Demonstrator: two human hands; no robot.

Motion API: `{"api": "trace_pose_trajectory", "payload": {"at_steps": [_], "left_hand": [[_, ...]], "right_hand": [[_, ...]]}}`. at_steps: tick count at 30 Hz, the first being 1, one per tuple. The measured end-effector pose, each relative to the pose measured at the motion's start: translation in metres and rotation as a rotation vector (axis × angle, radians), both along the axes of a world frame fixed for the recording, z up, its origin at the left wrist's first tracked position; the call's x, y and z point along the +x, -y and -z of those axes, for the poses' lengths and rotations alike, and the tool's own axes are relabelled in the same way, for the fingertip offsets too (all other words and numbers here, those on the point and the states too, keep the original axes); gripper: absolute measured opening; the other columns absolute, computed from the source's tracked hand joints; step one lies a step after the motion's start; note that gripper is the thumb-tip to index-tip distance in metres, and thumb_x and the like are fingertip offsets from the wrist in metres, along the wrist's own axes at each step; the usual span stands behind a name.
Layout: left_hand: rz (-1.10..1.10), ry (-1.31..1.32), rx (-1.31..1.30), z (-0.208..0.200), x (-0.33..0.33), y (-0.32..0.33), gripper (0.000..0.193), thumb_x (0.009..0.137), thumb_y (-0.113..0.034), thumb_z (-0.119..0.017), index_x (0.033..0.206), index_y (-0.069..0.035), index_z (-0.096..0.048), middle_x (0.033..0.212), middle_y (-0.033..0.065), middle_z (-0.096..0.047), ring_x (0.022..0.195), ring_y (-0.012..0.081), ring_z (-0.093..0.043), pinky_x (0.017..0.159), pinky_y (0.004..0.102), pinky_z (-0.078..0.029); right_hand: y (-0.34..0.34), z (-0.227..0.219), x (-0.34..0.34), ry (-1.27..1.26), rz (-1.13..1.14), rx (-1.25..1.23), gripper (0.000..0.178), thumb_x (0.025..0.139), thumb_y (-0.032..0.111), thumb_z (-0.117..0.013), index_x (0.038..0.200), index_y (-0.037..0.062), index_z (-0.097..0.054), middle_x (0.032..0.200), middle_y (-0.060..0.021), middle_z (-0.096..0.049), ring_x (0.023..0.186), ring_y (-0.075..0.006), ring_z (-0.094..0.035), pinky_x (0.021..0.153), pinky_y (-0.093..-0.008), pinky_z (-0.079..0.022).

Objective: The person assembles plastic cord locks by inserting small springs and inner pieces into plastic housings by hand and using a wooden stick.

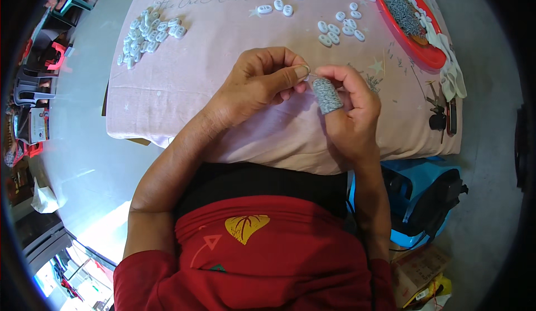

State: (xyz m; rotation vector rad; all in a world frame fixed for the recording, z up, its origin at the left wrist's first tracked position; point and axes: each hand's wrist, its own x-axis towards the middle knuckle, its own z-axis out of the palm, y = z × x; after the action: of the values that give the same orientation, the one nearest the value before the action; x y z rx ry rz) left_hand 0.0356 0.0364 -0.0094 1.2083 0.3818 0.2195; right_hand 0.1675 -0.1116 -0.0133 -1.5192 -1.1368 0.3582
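Note:
Over the near part of the table, my two hands meet fingertip to fingertip. My left hand (259,82) is closed in a pinch, thumb against the index finger. Most of what it grips is hidden behind the fingertips. A small thin metal piece (313,75) shows in the gap between the hands, too tiny to make out its kind. The index finger and thumb of my right hand (357,110) close on its other end. A grey knitted finger sleeve (328,95) covers my right thumb.
White oval plastic pieces lie in a heap (148,34) at left and a scattered group (343,26) at right. A red tray (430,58) holds many small grey metal pieces (402,12). White gloves (453,76) and keys (437,115) lie on the pink tablecloth (223,32).

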Motion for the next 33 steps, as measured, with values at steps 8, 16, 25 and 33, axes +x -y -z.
{"api": "trace_pose_trajectory", "payload": {"at_steps": [8,16,25,33], "left_hand": [[0.011,-0.005,-0.035,0.000,-0.001,-0.001,0.016,0.097,-0.018,-0.064,0.101,-0.003,-0.066,0.083,-0.0010,-0.065,0.067,0.0031,-0.051,0.059,0.0162,-0.042],[0.021,-0.009,0.005,0.001,0.000,0.001,0.015,0.097,-0.021,-0.064,0.101,-0.006,-0.064,0.080,-0.0028,-0.062,0.064,0.0010,-0.047,0.054,0.0145,-0.034],[-0.106,0.026,-0.079,-0.001,-0.019,-0.006,0.014,0.097,-0.021,-0.065,0.101,-0.007,-0.064,0.082,-0.0021,-0.064,0.065,0.0017,-0.051,0.057,0.0154,-0.041],[-0.098,0.023,-0.087,0.001,-0.020,-0.005,0.015,0.097,-0.021,-0.065,0.101,-0.007,-0.064,0.081,-0.0019,-0.065,0.066,0.0018,-0.053,0.057,0.0155,-0.041]], "right_hand": [[-0.004,-0.016,0.006,0.262,-0.024,-0.054,0.022,0.076,-0.007,-0.066,0.097,0.0017,-0.065,0.081,-0.0103,-0.060,0.070,-0.0228,-0.061,0.061,-0.0320,-0.049],[-0.005,-0.022,0.004,0.313,-0.020,-0.091,0.020,0.076,-0.006,-0.065,0.094,0.0020,-0.064,0.082,-0.0117,-0.061,0.069,-0.0255,-0.061,0.062,-0.0334,-0.050],[-0.035,-0.028,0.062,0.884,0.063,-0.243,0.030,0.078,0.003,-0.061,0.106,0.0074,-0.070,0.089,-0.0126,-0.062,0.090,-0.0320,-0.061,0.078,-0.0433,-0.050],[-0.038,-0.020,0.053,0.972,0.014,-0.272,0.022,0.077,0.003,-0.063,0.099,0.0051,-0.068,0.091,-0.0124,-0.063,0.088,-0.0327,-0.062,0.077,-0.0433,-0.052]]}}
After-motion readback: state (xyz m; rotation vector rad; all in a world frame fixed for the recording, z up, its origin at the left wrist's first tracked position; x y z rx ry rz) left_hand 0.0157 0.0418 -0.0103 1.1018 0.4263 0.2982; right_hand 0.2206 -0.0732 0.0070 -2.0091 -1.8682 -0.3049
